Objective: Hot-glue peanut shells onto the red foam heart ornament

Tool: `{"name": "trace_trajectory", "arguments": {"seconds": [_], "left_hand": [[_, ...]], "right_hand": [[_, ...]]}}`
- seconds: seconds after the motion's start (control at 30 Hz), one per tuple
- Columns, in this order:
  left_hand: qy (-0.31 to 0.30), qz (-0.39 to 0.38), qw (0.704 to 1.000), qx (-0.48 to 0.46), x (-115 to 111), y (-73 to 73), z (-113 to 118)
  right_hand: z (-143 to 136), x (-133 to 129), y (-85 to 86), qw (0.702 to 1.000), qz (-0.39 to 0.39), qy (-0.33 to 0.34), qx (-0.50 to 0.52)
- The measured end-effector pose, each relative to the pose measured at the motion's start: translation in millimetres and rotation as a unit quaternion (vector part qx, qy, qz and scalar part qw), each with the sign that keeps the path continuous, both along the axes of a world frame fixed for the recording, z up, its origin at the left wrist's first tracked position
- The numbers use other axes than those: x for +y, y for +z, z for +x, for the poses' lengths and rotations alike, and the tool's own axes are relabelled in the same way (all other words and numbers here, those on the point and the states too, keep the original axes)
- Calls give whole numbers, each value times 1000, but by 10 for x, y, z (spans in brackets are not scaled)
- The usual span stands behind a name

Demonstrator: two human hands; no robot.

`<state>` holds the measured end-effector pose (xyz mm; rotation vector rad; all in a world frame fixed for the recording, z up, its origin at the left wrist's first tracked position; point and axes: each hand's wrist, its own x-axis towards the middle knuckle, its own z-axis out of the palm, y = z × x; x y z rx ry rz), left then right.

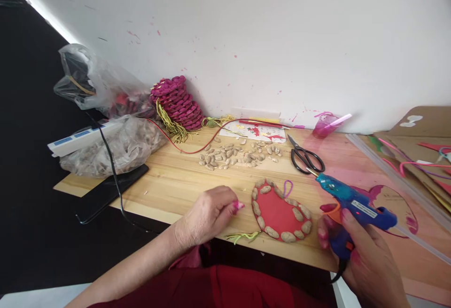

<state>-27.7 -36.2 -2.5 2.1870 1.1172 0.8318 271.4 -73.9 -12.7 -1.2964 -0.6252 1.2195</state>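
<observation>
My right hand [366, 256] grips a blue hot glue gun [352, 200] by its handle, a finger at the orange trigger, the metal nozzle pointing up and left. My left hand [214, 211] is closed at the table's front edge, thumb and finger together; a small pale pink bit shows at the fingertips, too small to name. Between my hands lies a red heart-shaped piece [276, 211] edged with peanuts in their shells [288, 237]. A purple loop [288, 188] sticks out at its top, and yellow-green strings [244, 237] trail at its lower left.
Loose peanuts [229, 155] lie scattered behind the heart, with black-handled scissors [306, 157] to their right. A pink-stained cup [324, 125] stands by the wall. At left are plastic bags [116, 143], a power strip [77, 136], a phone [112, 193], cables and magenta strung pieces [178, 103].
</observation>
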Motion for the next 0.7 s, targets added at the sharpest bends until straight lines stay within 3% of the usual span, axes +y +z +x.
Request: {"name": "trace_trajectory", "arguments": {"seconds": [0.13,0.27,0.33,0.47,0.7], "left_hand": [[141,42,988,46,325,116,-310],[250,40,942,223,755,300,-614],[266,15,913,310,946,354,-702],[266,-2,898,351,1207,354,-745],[259,-12,890,376,1328,264,-716]], "right_hand": [[15,7,-8,1000,-3,12,3],[7,-8,-3,1000,-2,2,4],[7,-14,-10,1000,2,5,6],[19,-11,-41,1000,-1,16,17],[84,-3,-85,1000,-1,29,-4]]}}
